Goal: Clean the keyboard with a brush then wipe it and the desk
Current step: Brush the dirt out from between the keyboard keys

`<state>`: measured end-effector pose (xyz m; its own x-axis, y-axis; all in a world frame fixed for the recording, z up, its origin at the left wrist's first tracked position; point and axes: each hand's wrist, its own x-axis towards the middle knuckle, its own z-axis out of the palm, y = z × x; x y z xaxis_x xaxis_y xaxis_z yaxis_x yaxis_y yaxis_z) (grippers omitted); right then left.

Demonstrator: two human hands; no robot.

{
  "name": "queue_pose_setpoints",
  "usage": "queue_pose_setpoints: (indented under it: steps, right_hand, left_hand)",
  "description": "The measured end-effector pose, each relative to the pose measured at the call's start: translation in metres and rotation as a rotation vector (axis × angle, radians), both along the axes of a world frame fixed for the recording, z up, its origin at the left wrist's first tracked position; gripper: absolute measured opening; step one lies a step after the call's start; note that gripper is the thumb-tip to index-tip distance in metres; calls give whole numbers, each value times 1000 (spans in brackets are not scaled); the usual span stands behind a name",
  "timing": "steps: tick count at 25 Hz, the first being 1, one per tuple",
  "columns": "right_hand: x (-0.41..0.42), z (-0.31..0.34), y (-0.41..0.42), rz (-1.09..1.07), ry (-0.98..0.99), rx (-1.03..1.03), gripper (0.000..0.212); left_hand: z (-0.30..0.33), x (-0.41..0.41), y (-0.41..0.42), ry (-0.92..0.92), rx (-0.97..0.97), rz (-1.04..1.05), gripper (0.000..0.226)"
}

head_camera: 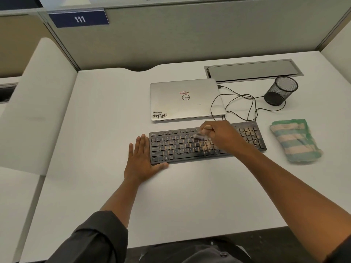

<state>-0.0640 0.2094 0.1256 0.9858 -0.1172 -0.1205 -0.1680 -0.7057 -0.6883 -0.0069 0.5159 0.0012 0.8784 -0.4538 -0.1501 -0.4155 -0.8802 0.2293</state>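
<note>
- Black keyboard (190, 147) lies on white desk (171, 196), just in front of closed Dell laptop (187, 99).
- Brush (201, 134) is gripped in right hand (221, 134), bristles blurred over upper key rows.
- Left hand (141, 160) is laid flat, fingers straight, against keyboard's left end.
- Striped green cloth (296, 140) is folded right of keyboard.

A white counter (190, 196) holds everything. A black keyboard (180, 150) lies flat on it. Just behind the keyboard lies a shut silver laptop (187, 99). To the right of the keyboard lies a folded green and white cloth (296, 141). Behind the cloth stands a black mesh cup (281, 91). A thin black cable (239, 105) curls on the counter between the laptop and the cup.
</note>
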Motion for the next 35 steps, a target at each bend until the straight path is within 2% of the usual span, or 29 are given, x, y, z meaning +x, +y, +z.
queue_pose_setpoints:
  steps: [3, 9, 14, 17, 23, 26, 35]
  right_hand:
    - [11, -1, 0, -37, -59, -27, 16]
    - [-6, -6, 8, 40, 56, -159, 17]
    - [-8, 8, 3, -36, 15, -165, 14]
    - [-3, 6, 13, -6, 59, -218, 17]
    - [-2, 8, 19, -72, -2, -80, 19]
    - [2, 12, 22, -62, -23, -119, 20]
    - [-9, 3, 32, 15, 109, -183, 20]
  left_hand:
    - [1, -1, -1, -4, -14, -4, 134]
    - [0, 1, 1, -2, -20, -9, 136]
    - [0, 0, 1, 1, -15, -9, 136]
    - [0, 1, 1, -2, -19, -9, 135]
    - [-1, 1, 2, 0, -22, -13, 136]
    - [-2, 1, 1, -5, -21, -15, 137]
    - [-4, 1, 3, -8, -38, -6, 136]
